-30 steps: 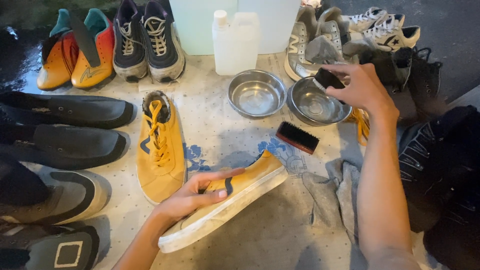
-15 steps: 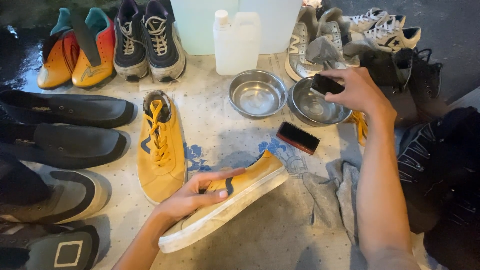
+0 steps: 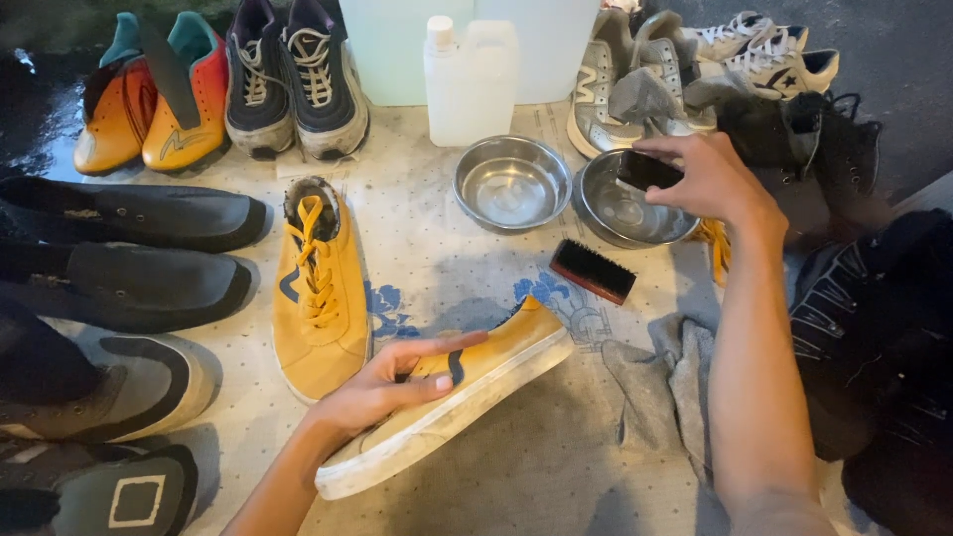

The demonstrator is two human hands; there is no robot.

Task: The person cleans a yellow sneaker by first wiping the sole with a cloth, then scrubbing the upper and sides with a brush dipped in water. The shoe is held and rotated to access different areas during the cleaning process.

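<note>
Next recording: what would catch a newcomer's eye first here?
The yellow sneaker lying on its side at centre, steadied by the left hand, with its laced mate upright just left. The right hand holds a small dark brush over the right steel bowl.

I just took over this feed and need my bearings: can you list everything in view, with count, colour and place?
yellow sneaker on its side: 1, yellow with white sole, centre front, under the left hand
yellow laced sneaker: 1, yellow, upright, left of centre
steel bowls: 2, silver, side by side at centre back
small dark brush: 1, black, held over the right bowl
brush on the mat: 1, dark bristles, reddish back, in front of the bowls
plastic jug: 1, white, behind the bowls
grey cloth: 1, right front
orange shoes: 2, far left back
dark trainers: 2, back
black shoes: several, left edge
grey and white sneakers: several, back right
left hand: on the tilted sneaker
right hand: gripping the small brush
</note>
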